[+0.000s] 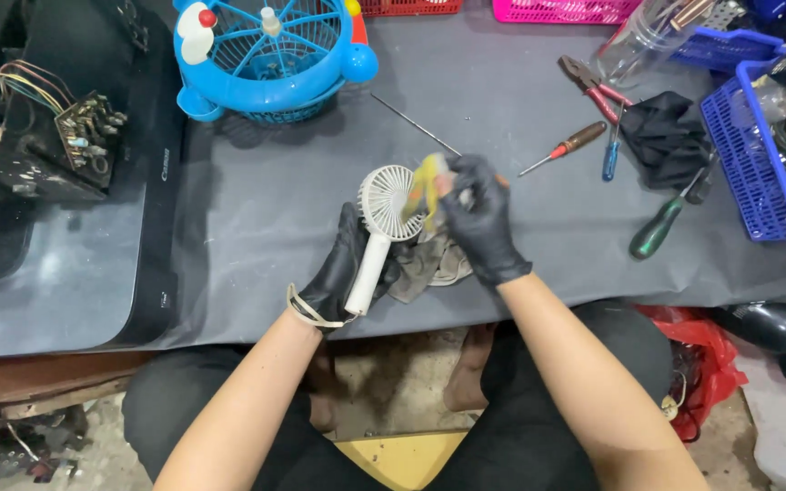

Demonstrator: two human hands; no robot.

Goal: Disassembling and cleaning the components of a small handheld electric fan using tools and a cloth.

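Fan-wiping is the step in hand: the left hand (343, 268) is wrapped around the handle of a small white hand fan (382, 218) at table centre, and the right hand (479, 223) pinches a yellow cloth (425, 186) against the grille. Best to brace the handle firmly and rub lightly. Grey rag (429, 264) lies beneath. Blue baskets (743, 164) sit at three o'clock, a pink basket (561, 11) at one; labels are unreadable.
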